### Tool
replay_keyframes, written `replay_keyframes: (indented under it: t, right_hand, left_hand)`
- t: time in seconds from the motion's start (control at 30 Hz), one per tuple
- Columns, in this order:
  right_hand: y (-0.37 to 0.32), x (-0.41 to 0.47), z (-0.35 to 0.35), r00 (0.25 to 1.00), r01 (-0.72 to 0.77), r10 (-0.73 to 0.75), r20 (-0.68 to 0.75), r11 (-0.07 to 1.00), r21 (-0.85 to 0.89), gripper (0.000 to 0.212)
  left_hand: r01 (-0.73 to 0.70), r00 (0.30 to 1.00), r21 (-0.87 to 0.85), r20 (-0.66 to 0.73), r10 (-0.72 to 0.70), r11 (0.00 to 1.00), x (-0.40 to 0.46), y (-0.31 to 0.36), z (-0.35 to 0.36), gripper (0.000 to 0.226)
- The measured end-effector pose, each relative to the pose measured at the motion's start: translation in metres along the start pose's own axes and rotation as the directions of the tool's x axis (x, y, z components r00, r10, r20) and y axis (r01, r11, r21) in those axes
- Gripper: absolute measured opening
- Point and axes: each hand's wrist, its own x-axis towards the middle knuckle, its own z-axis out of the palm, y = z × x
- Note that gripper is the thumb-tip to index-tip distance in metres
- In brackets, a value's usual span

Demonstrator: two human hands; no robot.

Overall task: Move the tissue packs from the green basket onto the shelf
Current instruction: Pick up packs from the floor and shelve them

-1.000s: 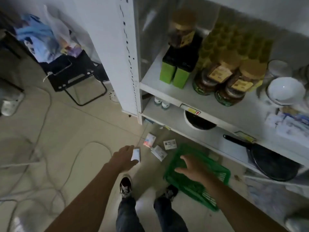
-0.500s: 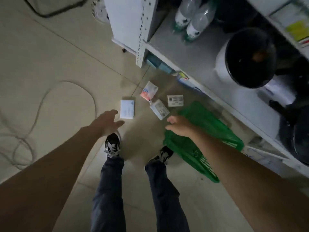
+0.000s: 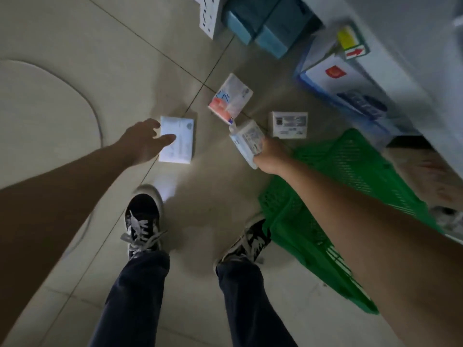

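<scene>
Several tissue packs lie on the tiled floor. My left hand [image 3: 144,142] hovers with spread fingers over the left edge of a white pack [image 3: 179,140]. My right hand [image 3: 271,156] is closed around a white printed pack [image 3: 246,140]. A pack with red and blue print [image 3: 230,98] lies just beyond, and another white pack [image 3: 288,124] lies to its right. The green basket [image 3: 350,176] lies on the floor under my right forearm. The white shelf [image 3: 400,46] runs along the upper right.
Blue boxes [image 3: 265,26] and a white-and-blue carton [image 3: 345,88] sit under the lowest shelf board. A price label [image 3: 352,45] is on the shelf edge. My two feet in dark sneakers [image 3: 144,221] stand just behind the packs. A pale cable [image 3: 82,101] curves across the floor at left.
The view has dropped toward the floor. My right hand moved forward from the basket and closed on the printed pack; my left hand reached onto the white pack.
</scene>
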Motion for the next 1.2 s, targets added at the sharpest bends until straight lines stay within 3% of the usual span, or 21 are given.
replay_keyframes:
  t: [0.13,0.27,0.4,0.5,0.6,0.73,0.83,0.9,1.03,1.2]
  right_hand:
    - [0.001,0.046,0.024,0.990,-0.124,0.130,-0.051,0.987,0.104,0.079]
    - [0.013,0.073,0.044,0.976,-0.179,0.206,-0.067,0.942,0.285,0.086]
    - [0.025,0.082,0.053,0.975,-0.219,0.224,0.012,0.937,0.272,0.101]
    - [0.029,0.082,0.066,0.969,-0.241,0.243,0.035,0.917,0.317,0.101]
    - [0.025,0.081,0.080,0.970,-0.240,0.233,0.075,0.849,0.471,0.101]
    - [0.013,0.067,0.097,0.973,-0.208,0.223,0.058,0.741,0.639,0.091]
    - [0.005,0.052,0.107,0.980,-0.182,0.183,0.078,0.666,0.724,0.073]
    - [0.000,0.042,0.109,0.980,-0.195,0.151,0.128,0.618,0.762,0.060]
    - [-0.010,0.017,0.096,0.973,-0.222,0.085,0.214,0.592,0.775,0.064]
    - [-0.032,-0.020,0.053,0.969,-0.202,-0.012,0.247,0.538,0.818,0.058]
  left_hand:
    - [0.028,0.998,-0.122,-0.048,-0.034,0.992,0.041,-0.014,0.020,0.075]
    - [0.062,0.996,-0.233,-0.050,-0.075,0.971,0.066,-0.029,0.037,0.091]
    - [0.103,0.992,-0.376,-0.031,-0.123,0.921,0.081,-0.030,0.048,0.104]
    - [0.110,0.989,-0.469,-0.037,-0.145,0.876,0.087,-0.027,0.059,0.090]
    - [0.125,0.986,-0.542,-0.024,-0.164,0.831,0.090,-0.026,0.066,0.081]
    - [0.147,0.988,-0.614,0.049,-0.148,0.776,0.087,-0.032,0.075,0.029]
    - [0.126,0.989,-0.659,0.024,-0.146,0.742,0.075,-0.032,0.079,0.023]
    - [0.118,0.985,-0.677,-0.010,-0.170,0.727,0.065,-0.032,0.076,0.033]
    - [0.135,0.983,-0.670,-0.004,-0.185,0.730,0.042,-0.034,0.055,0.078]
    - [0.037,0.997,-0.721,-0.022,-0.076,0.692,0.005,-0.023,0.006,0.078]
